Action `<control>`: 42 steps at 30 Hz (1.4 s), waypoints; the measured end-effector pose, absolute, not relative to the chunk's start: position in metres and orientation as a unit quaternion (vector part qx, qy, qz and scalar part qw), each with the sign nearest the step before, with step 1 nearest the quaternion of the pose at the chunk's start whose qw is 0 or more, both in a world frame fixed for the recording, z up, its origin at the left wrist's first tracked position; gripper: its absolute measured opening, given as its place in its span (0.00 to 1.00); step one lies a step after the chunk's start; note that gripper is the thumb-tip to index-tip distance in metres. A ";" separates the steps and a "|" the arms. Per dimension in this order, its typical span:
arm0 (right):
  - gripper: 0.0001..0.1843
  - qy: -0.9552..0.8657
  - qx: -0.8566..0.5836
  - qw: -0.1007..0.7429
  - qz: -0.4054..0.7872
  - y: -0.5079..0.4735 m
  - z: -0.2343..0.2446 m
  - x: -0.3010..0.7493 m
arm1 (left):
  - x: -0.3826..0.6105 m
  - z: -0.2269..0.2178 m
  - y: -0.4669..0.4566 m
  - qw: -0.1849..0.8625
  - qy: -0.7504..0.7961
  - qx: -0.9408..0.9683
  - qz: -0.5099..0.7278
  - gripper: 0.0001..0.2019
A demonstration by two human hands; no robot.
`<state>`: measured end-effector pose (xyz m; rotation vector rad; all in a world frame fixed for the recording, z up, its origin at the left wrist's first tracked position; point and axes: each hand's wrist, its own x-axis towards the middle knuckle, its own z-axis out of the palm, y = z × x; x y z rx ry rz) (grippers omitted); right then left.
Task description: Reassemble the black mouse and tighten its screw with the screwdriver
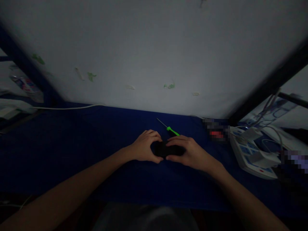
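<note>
A small black, rounded object lies between my two hands, low over the blue tabletop; the picture is too dark to tell its kind. My left hand curls round its left end, thumb on the near side and fingers on the far side. Round the right end, my right hand grips it the same way. Just beyond my right fingers rests a screwdriver with a green and black handle, its thin shaft pointing away to the left.
At the right stands a white power strip with plugs and cables. A blurred-out item sits behind it. A pale wall closes off the back, and a white cable runs along the left rear edge. Beyond the left frame is a plastic bottle.
</note>
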<state>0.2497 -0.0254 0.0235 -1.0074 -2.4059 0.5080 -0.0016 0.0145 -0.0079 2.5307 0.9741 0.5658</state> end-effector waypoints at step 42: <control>0.21 -0.893 -0.359 0.221 0.162 -0.023 0.032 0.255 | 0.000 -0.010 0.016 0.189 0.347 0.898 0.193 0.31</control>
